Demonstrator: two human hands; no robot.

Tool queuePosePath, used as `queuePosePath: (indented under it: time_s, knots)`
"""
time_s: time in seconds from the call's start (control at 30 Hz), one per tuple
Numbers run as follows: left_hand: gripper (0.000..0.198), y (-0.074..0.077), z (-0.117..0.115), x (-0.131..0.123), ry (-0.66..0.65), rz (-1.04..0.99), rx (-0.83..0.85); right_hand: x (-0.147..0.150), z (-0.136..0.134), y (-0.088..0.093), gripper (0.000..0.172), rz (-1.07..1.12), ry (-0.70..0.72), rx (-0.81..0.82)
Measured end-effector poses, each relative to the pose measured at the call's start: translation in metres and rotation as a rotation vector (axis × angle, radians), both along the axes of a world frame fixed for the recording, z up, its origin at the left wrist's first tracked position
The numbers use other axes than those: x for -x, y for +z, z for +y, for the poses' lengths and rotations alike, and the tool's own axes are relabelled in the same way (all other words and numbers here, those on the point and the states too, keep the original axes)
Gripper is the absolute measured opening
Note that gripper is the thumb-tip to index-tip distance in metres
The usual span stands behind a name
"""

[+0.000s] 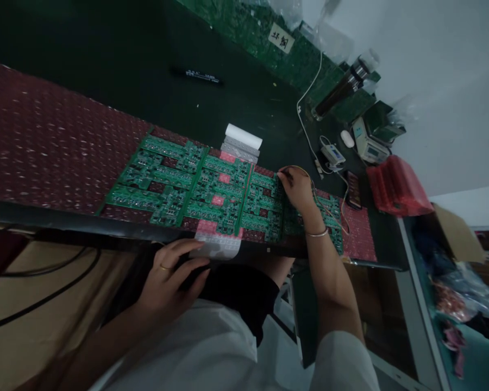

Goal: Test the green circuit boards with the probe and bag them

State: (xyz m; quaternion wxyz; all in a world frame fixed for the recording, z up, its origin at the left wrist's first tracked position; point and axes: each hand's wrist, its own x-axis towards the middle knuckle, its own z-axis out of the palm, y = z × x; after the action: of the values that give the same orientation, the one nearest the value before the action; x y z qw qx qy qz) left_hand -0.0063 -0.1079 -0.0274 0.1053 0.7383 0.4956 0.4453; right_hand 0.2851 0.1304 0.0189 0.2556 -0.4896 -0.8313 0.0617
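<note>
My left hand (173, 271) is at the table's front edge with its fingers apart. Its fingertips reach the left side of a white sheet (222, 247) that curls over the edge; contact is hard to judge. Green circuit boards (155, 176), joined in panels, lie in a row on red bubble wrap (57, 141). Over the panels right of the middle, my right hand (297, 187) has its thumb and fingers pinched together at the far edge of a board. What they hold, if anything, is hidden. Thin wires (330, 206) loop beside that hand and across the boards.
A rolled white and grey sheet (242, 142) lies behind the boards. Farther back is a black marker (202, 76). To the right are a glass bottle (344, 87), a small device with a cable (332, 155), a phone (353, 190) and a red bubble-wrap bundle (399, 187).
</note>
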Motion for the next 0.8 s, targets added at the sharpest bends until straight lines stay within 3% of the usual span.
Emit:
queuePosePath:
  time_s: [0.2,0.37,0.8]
  knots:
    - [0.018,-0.0021,0.0023,-0.0009,0.001,-0.015,0.002,0.0004,0.0034,0.0018,0.017,0.027,0.001,0.024]
    - [0.016,0.0,0.0052,-0.0019,-0.033,0.014,-0.054,0.0012,0.0031,0.0038,0.021,0.007,-0.036,0.052]
    - [0.018,0.0008,0.0018,-0.003,-0.015,0.022,-0.017,0.0008,0.0041,0.0034,0.024,-0.006,-0.037,0.055]
